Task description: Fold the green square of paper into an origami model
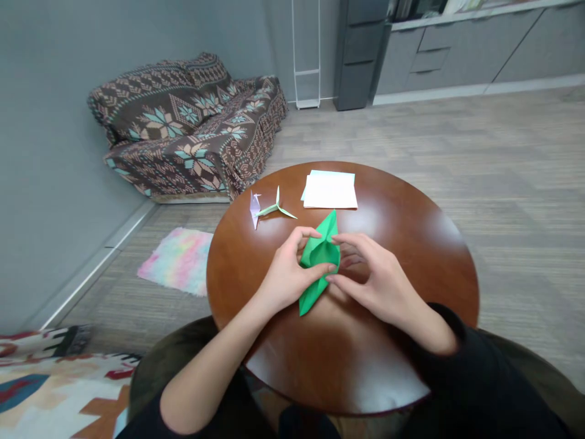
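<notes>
A green paper boat [320, 259], folded with two pointed ends and a hollow middle, is held between both hands over the round table. On its left side, my left hand [294, 263] grips it, the thumb lying across the near part of the hollow and the index finger at the far left edge. From the right, my right hand [372, 271] pinches its edge, with index finger and thumb at the rim; the other fingers are partly hidden behind.
Sheets of paper [331, 190] lie at the table's far side. A pale green folded propeller shape [276, 207] and a lilac folded paper figure [254, 209] are at the back left of the brown table [411, 244]. A patterned sofa [192, 122] stands beyond.
</notes>
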The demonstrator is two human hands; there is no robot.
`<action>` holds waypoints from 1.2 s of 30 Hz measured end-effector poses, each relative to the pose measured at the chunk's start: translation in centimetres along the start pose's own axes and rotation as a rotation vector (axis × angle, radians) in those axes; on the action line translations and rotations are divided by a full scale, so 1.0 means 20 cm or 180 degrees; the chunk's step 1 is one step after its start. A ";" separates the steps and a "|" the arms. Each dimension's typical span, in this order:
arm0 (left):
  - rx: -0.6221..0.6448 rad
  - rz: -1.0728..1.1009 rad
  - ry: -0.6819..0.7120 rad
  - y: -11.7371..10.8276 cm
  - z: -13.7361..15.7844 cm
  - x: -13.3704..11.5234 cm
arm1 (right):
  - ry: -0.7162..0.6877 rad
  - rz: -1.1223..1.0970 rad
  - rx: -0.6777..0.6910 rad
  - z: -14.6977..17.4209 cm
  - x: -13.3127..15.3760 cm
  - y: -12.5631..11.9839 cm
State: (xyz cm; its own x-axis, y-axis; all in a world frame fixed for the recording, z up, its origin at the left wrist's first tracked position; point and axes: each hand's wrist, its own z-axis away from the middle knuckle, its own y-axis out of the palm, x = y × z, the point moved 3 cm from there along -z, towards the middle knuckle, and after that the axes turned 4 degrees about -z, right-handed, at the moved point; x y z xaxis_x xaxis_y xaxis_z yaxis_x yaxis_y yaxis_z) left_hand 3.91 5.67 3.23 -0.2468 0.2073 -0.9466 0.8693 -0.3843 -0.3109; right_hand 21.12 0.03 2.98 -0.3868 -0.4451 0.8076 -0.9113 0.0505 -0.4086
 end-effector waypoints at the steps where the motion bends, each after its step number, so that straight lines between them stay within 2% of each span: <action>1: 0.0010 0.0011 -0.0008 0.00 0.00 0.00 | 0.0022 0.0028 -0.0066 0.00 0.00 -0.01; 6: 0.0171 0.0400 -0.0125 -0.02 -0.01 0.01 | 0.0043 0.0079 -0.0147 -0.01 -0.01 -0.02; 10: 0.0773 0.1151 -0.0279 -0.02 0.00 0.04 | 0.0080 0.0023 -0.0189 -0.01 -0.02 -0.04; 12: 0.1082 0.1302 -0.0308 -0.03 0.01 0.05 | 0.0149 -0.0082 -0.0222 -0.01 -0.03 -0.05; 14: 0.1208 0.1241 -0.0292 -0.03 0.01 0.05 | 0.0186 -0.0139 -0.0244 -0.01 -0.04 -0.06; 17: 0.1054 0.0955 -0.0262 -0.04 0.00 0.06 | 0.0116 -0.0114 -0.0182 -0.02 -0.05 -0.06; 22: 0.0831 0.0763 -0.0203 -0.03 -0.01 0.05 | 0.0064 -0.0005 0.0158 -0.02 -0.04 -0.05; 26: 0.0906 0.0846 -0.0228 -0.02 0.01 0.03 | 0.0086 -0.0002 0.0341 -0.02 -0.05 -0.04; 32: 0.1042 0.0735 -0.0340 -0.02 0.01 0.03 | -0.0020 -0.0050 0.0316 -0.01 -0.06 -0.04; 36: 0.0930 0.0524 -0.0114 -0.03 0.00 0.03 | 0.0005 0.0006 0.0296 -0.02 -0.04 -0.05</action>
State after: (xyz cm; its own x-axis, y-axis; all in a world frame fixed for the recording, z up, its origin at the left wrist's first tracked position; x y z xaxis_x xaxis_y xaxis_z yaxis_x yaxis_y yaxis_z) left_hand 3.15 6.07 2.82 -0.1327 0.0912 -0.9870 0.7405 -0.6527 -0.1598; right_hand 22.32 0.71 2.82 -0.3889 -0.4437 0.8074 -0.8935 -0.0319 -0.4478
